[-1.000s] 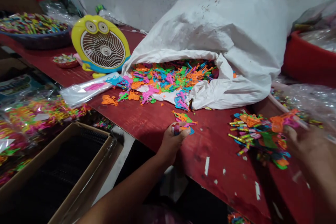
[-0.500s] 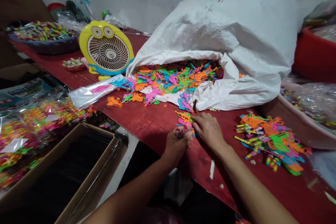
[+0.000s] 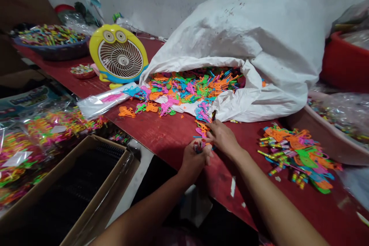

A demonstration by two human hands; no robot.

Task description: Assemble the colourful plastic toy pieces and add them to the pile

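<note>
My left hand [image 3: 193, 161] is closed around a few small tubes [image 3: 199, 147] with reddish ends, held upright near the table's front edge. Close beside it, my right hand [image 3: 226, 139] reaches in from the right with bent fingers at a little group of plastic toy pieces [image 3: 201, 127], orange and pink. Its fingertips appear pinched on one of them, partly hidden. Just behind lie more bright toy pieces [image 3: 202, 110], some shaped like small guns. They spill from the mouth of a large white sack [image 3: 276, 27], which is full of them.
On the right are a pile of toy pieces and striped tubes [image 3: 300, 157], a pink basin [image 3: 325, 142] and a red tub [image 3: 343, 61]. A yellow fan [image 3: 123, 59], clear bags [image 3: 106, 102] and a blue basin [image 3: 54, 50] stand left. Below is an open carton [image 3: 95, 200].
My right hand has moved slightly left and away from me, its fingers drawing together at the orange and pink pieces. My left hand stays nearly in place, still holding the tubes.
</note>
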